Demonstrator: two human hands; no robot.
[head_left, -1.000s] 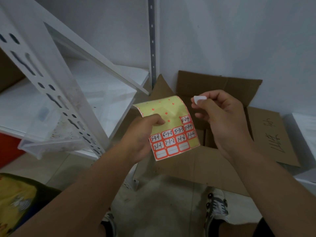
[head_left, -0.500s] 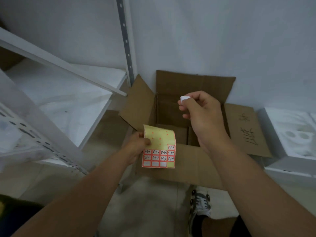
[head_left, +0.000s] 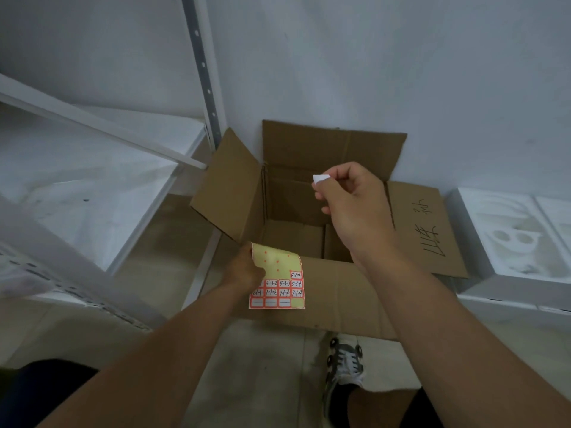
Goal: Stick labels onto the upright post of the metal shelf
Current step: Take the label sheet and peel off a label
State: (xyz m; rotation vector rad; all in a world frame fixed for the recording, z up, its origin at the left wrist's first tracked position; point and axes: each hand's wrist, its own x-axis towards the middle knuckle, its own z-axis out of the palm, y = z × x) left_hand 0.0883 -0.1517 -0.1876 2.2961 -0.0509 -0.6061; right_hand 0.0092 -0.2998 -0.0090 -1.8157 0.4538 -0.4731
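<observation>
Floor: pale tiles (head_left: 272, 381), one sneaker (head_left: 346, 362) on them.
Wall: plain grey-white, behind one open cardboard box (head_left: 336, 291) with handwriting on its right flap.
Shelving: one white metal shelf (head_left: 102, 186); two perforated upright posts show, far (head_left: 202, 72) and near, blurred (head_left: 61, 264).
Right of box: white foam packing (head_left: 519, 239).
Left hand (head_left: 247, 268): fingers clamped on one label sheet (head_left: 279, 278).
Right hand (head_left: 352, 202): thumb and forefinger pinch one white label (head_left: 319, 179), above the box, well apart from both posts.

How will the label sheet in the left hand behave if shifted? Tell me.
Probably floppy: the label sheet curls over at its top edge where the left hand pinches it. Likely very light, since a grip on one edge carries it. Its glossy bare backing may be slippery.
</observation>
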